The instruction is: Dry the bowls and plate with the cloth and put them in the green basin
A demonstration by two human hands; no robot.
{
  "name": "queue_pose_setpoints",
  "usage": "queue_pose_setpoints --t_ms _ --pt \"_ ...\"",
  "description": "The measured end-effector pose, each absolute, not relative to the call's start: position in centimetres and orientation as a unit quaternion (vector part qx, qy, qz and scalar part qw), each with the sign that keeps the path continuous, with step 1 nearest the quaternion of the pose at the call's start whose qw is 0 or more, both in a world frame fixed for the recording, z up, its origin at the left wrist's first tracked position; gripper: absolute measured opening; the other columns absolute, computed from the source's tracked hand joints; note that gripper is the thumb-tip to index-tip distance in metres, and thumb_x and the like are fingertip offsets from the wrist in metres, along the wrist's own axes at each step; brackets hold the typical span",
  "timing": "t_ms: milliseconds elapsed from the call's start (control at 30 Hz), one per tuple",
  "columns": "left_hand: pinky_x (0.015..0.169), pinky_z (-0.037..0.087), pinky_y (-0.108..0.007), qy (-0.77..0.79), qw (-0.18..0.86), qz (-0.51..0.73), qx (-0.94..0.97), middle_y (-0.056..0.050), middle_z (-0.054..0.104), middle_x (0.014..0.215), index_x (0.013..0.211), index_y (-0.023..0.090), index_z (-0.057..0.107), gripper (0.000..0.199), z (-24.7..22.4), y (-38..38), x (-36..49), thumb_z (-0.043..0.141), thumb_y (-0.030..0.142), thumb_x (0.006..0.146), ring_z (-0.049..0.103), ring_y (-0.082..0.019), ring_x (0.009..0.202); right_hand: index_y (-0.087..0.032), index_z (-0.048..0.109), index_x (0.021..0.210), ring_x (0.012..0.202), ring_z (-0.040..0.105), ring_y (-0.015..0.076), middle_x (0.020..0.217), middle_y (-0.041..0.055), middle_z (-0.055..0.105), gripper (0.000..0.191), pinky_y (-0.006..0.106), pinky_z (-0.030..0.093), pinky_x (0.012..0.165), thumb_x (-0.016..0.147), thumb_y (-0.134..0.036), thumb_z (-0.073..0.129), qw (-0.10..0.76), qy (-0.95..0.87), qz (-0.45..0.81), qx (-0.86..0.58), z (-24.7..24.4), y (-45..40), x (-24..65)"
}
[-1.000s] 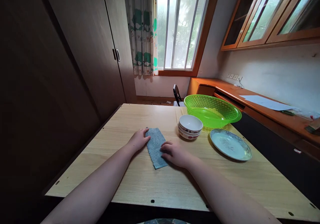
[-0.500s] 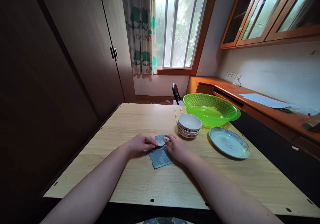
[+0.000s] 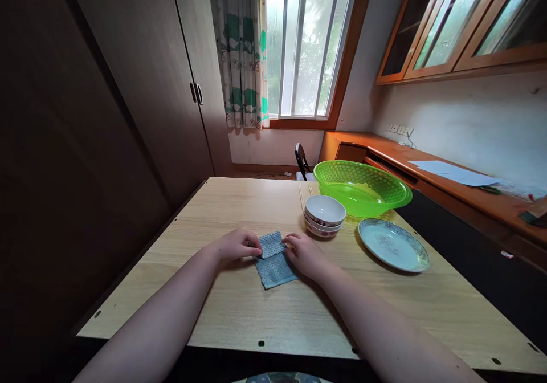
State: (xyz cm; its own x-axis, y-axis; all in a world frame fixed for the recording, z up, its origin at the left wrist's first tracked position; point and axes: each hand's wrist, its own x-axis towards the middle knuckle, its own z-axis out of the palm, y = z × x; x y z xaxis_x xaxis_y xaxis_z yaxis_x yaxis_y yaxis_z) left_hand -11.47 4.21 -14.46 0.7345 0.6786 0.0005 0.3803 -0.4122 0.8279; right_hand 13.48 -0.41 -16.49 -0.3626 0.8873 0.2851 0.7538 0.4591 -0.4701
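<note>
A blue-grey textured cloth [image 3: 277, 272] lies on the wooden table, its far part folded over toward me. My left hand [image 3: 240, 244] pinches the left edge of the folded flap between thumb and fingers. At the opposite edge, my right hand [image 3: 302, 252] has its fingertips closed on the cloth's right side; the palm hides part of that side. Just beyond my right hand stands a stack of white bowls [image 3: 323, 211] with a floral pattern outside.
A pale plate [image 3: 393, 245] with a patterned rim sits right of the bowls. Behind them is a green translucent basin [image 3: 361, 192], with thin wooden sticks [image 3: 301, 196] beside it. A dark wardrobe [image 3: 128, 86] borders the left, an orange-brown desk [image 3: 384, 145] the right.
The folded flap of the cloth has come down flatter and wider toward me. My left hand has shifted slightly left; my right hand has hardly moved.
</note>
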Motion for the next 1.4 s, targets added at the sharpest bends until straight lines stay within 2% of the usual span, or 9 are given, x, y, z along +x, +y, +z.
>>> queue_pose_setpoints --t_ms 100,233,567,700,833,967,1067,1233,1400 --pt "0.081 0.047 -0.032 0.336 0.417 0.182 0.825 -0.008 0.073 0.089 0.082 0.019 0.075 0.023 -14.6 4.2 -11.1 0.061 0.038 0.080 0.064 -0.022 0.090 -0.017 0.071 0.100 0.094 0.062 0.0194 0.103 0.0086 0.069 0.021 0.031 0.048 0.084 0.086 -0.019 0.056 0.255 -0.827 0.127 -0.485 -16.5 -0.4 13.5" --pt "0.082 0.046 -0.033 0.451 0.277 0.252 0.810 -0.007 0.071 0.097 0.091 0.020 0.072 0.025 -15.8 4.7 -10.0 0.062 0.038 0.077 0.063 -0.024 0.093 -0.018 0.073 0.093 0.092 0.061 0.0195 0.097 0.0076 0.069 0.017 0.031 0.047 0.084 0.086 -0.019 0.057 0.246 -0.845 0.117 -0.461 -16.7 -0.4 13.4" --pt "0.066 0.046 -0.031 0.549 0.215 0.241 0.771 -0.007 0.070 0.079 0.081 0.018 0.067 0.021 -17.3 5.8 -9.2 0.054 0.034 0.081 0.063 -0.021 0.074 -0.019 0.070 0.105 0.100 0.060 0.0223 0.107 0.0093 0.067 0.028 0.034 0.046 0.089 0.077 -0.025 0.070 0.233 -0.842 0.120 -0.472 -16.3 -0.7 13.3" --pt "0.088 0.045 -0.037 0.556 0.178 0.253 0.771 -0.012 0.070 0.102 0.099 0.018 0.068 0.024 -16.5 5.3 -8.9 0.056 0.030 0.082 0.062 -0.027 0.099 -0.020 0.071 0.098 0.092 0.061 0.0199 0.100 0.0073 0.069 0.020 0.032 0.047 0.083 0.078 -0.024 0.069 0.203 -0.872 0.133 -0.425 -16.1 -1.1 13.2" --pt "0.106 0.034 -0.037 0.416 0.188 0.198 0.867 -0.009 0.064 0.126 0.119 0.021 0.064 0.035 -16.1 3.9 -8.0 0.050 0.029 0.088 0.053 -0.023 0.121 -0.022 0.073 0.096 0.093 0.061 0.0194 0.097 0.0050 0.070 0.018 0.032 0.047 0.086 0.080 -0.018 0.065 0.193 -0.900 0.136 -0.365 -16.1 -1.2 13.1" --pt "0.116 0.010 -0.047 0.363 0.199 0.115 0.903 -0.008 0.040 0.150 0.139 0.027 0.046 0.049 -16.6 3.1 -7.3 0.048 0.039 0.091 0.029 -0.023 0.142 -0.023 0.074 0.090 0.090 0.062 0.0180 0.093 0.0039 0.071 0.017 0.032 0.046 0.089 0.079 -0.015 0.064 0.207 -0.904 0.149 -0.343 -16.3 -1.1 13.0" --pt "0.116 0.004 -0.051 0.389 0.211 0.093 0.892 -0.008 0.028 0.156 0.145 0.029 0.038 0.056 -17.0 3.4 -7.4 0.046 0.044 0.092 0.019 -0.025 0.146 -0.023 0.075 0.090 0.089 0.063 0.0175 0.092 0.0035 0.072 0.017 0.031 0.047 0.088 0.079 -0.016 0.064 0.210 -0.901 0.161 -0.345 -16.3 -1.0 13.0" --pt "0.114 0.015 -0.050 0.500 0.164 0.166 0.834 -0.015 0.034 0.153 0.143 0.020 0.042 0.052 -16.8 4.6 -8.7 0.038 0.039 0.094 0.027 -0.029 0.142 -0.023 0.075 0.090 0.089 0.063 0.0177 0.092 0.0042 0.071 0.015 0.030 0.048 0.085 0.083 -0.020 0.062 0.209 -0.894 0.151 -0.366 -16.1 -1.1 13.0" --pt "0.099 0.037 -0.046 0.553 0.132 0.179 0.803 -0.018 0.066 0.114 0.099 0.015 0.067 0.027 -16.5 5.1 -9.3 0.059 0.033 0.080 0.055 -0.034 0.115 -0.019 0.073 0.092 0.087 0.062 0.0189 0.094 0.0075 0.070 0.018 0.031 0.047 0.080 0.087 -0.021 0.056 0.243 -0.858 0.116 -0.438 -16.0 -1.1 13.1"
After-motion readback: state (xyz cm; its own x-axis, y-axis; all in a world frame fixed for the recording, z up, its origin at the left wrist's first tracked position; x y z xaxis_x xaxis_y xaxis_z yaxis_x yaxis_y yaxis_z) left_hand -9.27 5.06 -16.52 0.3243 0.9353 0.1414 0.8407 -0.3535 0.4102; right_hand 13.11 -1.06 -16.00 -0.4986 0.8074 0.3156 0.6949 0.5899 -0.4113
